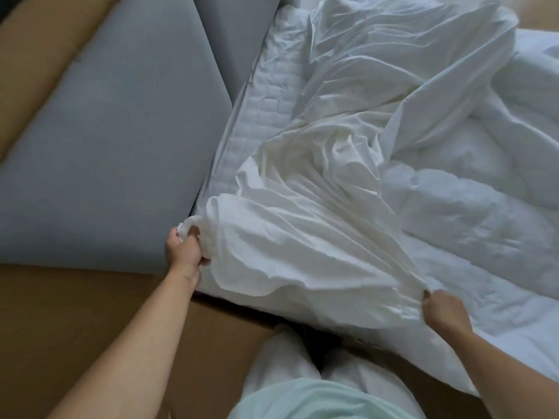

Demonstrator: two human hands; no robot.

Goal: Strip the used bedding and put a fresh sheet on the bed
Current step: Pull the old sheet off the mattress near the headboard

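Note:
A crumpled white sheet (302, 231) lies bunched over the near corner of the bed. My left hand (184, 247) grips its corner at the bed's left edge, next to the grey headboard panel. My right hand (444, 309) pinches the sheet's near edge further right, and the cloth is stretched between the two. The quilted white mattress pad (266, 113) shows bare along the left side where the sheet is pulled back. A puffy white duvet (472, 189) lies heaped on the right of the bed.
A padded grey headboard (106, 152) runs along the left, framed by brown wood (45, 55). Brown floor (90, 313) lies at my feet. My pale trousers and light green top (317, 397) show at the bottom.

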